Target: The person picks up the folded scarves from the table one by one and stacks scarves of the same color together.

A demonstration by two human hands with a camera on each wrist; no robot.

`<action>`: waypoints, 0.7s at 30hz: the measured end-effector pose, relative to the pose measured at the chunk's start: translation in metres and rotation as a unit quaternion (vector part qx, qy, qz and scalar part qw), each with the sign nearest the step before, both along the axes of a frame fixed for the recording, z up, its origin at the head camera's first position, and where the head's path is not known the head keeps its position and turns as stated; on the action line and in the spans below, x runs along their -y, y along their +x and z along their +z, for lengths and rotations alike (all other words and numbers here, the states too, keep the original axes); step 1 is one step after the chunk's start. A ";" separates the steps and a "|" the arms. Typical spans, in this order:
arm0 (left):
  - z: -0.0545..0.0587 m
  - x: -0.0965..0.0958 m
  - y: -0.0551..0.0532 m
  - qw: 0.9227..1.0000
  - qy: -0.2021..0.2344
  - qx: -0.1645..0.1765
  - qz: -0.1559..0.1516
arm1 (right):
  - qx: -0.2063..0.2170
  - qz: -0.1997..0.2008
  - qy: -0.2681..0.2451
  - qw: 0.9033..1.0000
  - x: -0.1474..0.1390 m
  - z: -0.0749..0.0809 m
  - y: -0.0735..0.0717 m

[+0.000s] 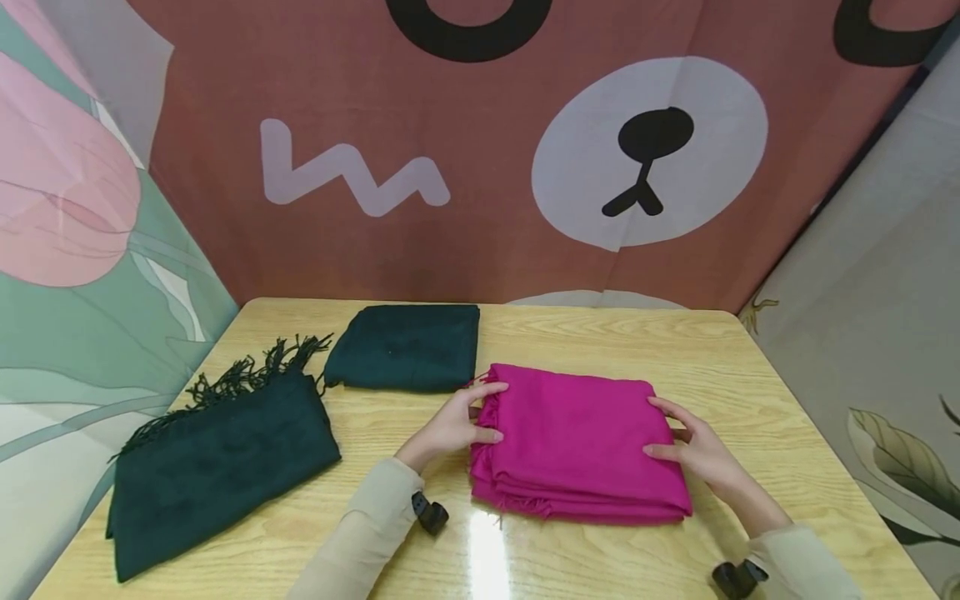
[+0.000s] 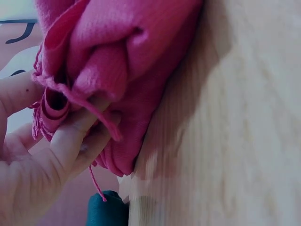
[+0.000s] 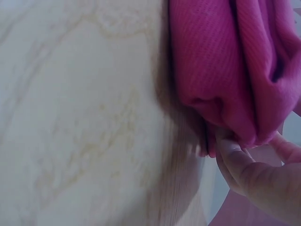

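Note:
A folded magenta scarf (image 1: 577, 442) with fringe along its left side lies on the table in the head view. At its left edge my left hand (image 1: 455, 425) grips the fringed layers, with fingers tucked among the folds in the left wrist view (image 2: 61, 146). My right hand (image 1: 701, 450) holds the opposite edge. The right wrist view has those fingers (image 3: 240, 162) at the lower layers, their tips partly hidden by the scarf's folded end (image 3: 211, 61).
A dark green folded cloth (image 1: 408, 346) lies at the back of the wooden table (image 1: 600, 325). Another dark green scarf (image 1: 225, 467), with fringe on its far side, lies at the left. Printed curtains (image 1: 480, 250) stand behind and beside the table.

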State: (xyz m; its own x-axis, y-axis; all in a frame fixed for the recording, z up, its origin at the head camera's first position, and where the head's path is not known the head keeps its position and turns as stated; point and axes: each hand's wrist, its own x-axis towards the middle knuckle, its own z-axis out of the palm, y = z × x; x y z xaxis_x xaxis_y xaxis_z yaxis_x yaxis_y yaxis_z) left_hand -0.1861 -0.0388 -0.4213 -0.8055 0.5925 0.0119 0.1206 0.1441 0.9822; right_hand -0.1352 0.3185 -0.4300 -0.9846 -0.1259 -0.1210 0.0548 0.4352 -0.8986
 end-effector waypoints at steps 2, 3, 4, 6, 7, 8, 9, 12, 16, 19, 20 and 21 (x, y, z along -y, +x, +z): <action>-0.006 -0.001 -0.005 1.000 -0.005 -0.006 -0.001 | 0.003 -0.003 0.001 1.000 -0.001 0.000 -0.001; -0.007 -0.002 -0.006 1.000 -0.006 -0.008 0.000 | 0.004 -0.003 0.001 1.000 -0.001 0.000 -0.002; -0.009 -0.002 -0.007 1.000 -0.005 -0.009 -0.001 | 0.005 -0.004 0.000 1.000 -0.001 -0.001 -0.003; -0.012 -0.002 -0.009 1.000 -0.004 -0.009 -0.001 | 0.007 -0.004 -0.003 1.000 -0.001 -0.001 -0.003; -0.013 -0.003 -0.009 1.000 -0.005 -0.009 0.000 | 0.007 -0.004 -0.004 1.000 -0.002 -0.002 -0.004; -0.013 -0.003 -0.010 1.000 -0.007 -0.011 0.000 | 0.007 -0.004 -0.004 1.000 -0.002 -0.002 -0.004; -0.013 -0.003 -0.010 1.000 -0.008 -0.011 0.001 | 0.007 -0.005 -0.004 1.000 -0.002 -0.002 -0.004; -0.012 -0.005 -0.010 1.000 -0.011 -0.010 0.004 | 0.007 -0.008 0.003 1.000 -0.003 -0.002 -0.006; 0.004 -0.005 -0.005 1.000 -0.005 0.000 0.004 | 0.009 -0.010 0.009 1.000 -0.003 -0.001 -0.008; 0.015 -0.005 -0.002 1.000 -0.001 0.005 0.004 | 0.010 -0.010 0.011 1.000 -0.002 0.000 -0.009; 0.016 -0.005 -0.002 1.000 -0.001 0.004 0.005 | 0.009 -0.009 0.012 1.000 -0.002 0.000 -0.010; 0.016 -0.005 -0.002 1.000 0.000 0.004 0.006 | 0.008 -0.008 0.011 1.000 -0.002 0.000 -0.011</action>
State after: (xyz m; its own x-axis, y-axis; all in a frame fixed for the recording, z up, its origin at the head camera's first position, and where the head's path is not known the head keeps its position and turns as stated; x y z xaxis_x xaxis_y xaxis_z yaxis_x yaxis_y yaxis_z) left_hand -0.1884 -0.0333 -0.4052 -0.8131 0.5821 0.0049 0.1102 0.1457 0.9832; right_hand -0.1458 0.3205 -0.4298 -0.9844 -0.1064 -0.1401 0.0773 0.4541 -0.8876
